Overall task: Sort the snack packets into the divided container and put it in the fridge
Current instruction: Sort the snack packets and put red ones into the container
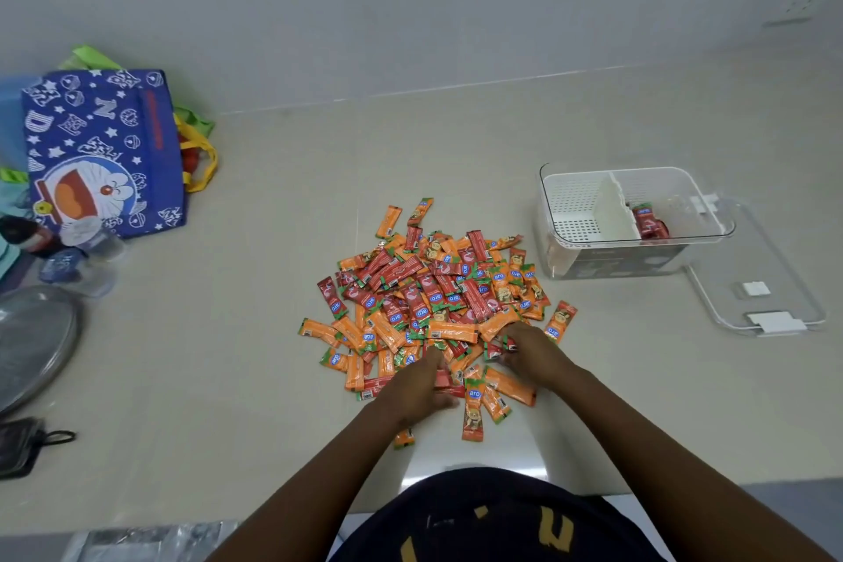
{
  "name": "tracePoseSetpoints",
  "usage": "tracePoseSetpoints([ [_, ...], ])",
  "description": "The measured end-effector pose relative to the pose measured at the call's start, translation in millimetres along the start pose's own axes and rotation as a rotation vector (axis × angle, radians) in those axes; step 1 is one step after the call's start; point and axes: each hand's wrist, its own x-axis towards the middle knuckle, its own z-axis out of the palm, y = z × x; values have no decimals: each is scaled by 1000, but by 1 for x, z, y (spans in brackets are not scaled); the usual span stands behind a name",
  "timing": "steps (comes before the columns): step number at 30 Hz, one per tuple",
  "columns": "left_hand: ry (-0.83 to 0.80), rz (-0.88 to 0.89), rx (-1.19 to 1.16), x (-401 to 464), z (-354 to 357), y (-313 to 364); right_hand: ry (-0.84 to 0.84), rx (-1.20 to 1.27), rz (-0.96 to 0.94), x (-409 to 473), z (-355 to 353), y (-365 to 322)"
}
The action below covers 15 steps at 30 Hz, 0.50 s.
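Two hands in glossy packet pile (433,301): left grip (422,383) unclear, right grip (524,347) pinching red packets (495,349).

"aro" on snack packets (429,301)

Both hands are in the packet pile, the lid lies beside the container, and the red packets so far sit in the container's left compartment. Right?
Not quite. The head view shows the red packets in the right compartment of the divided container; the left one holds none. Left hand, right hand, pile and lid are as stated.
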Motion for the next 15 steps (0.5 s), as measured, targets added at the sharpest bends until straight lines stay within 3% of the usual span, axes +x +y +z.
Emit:
tracePoseSetpoints([
  [3,82,-3,134,5,3,-7,-30,206,78,-5,-10,-1],
  [8,153,79,247,10,2,-12,-132,797,285,-6,-17,-1],
  [12,185,2,-37,7,0,-14,-193,1318,334,3,-17,-11],
  [15,209,-46,-256,5,-13,-8,-164,1384,359,20,-23,-21],
])
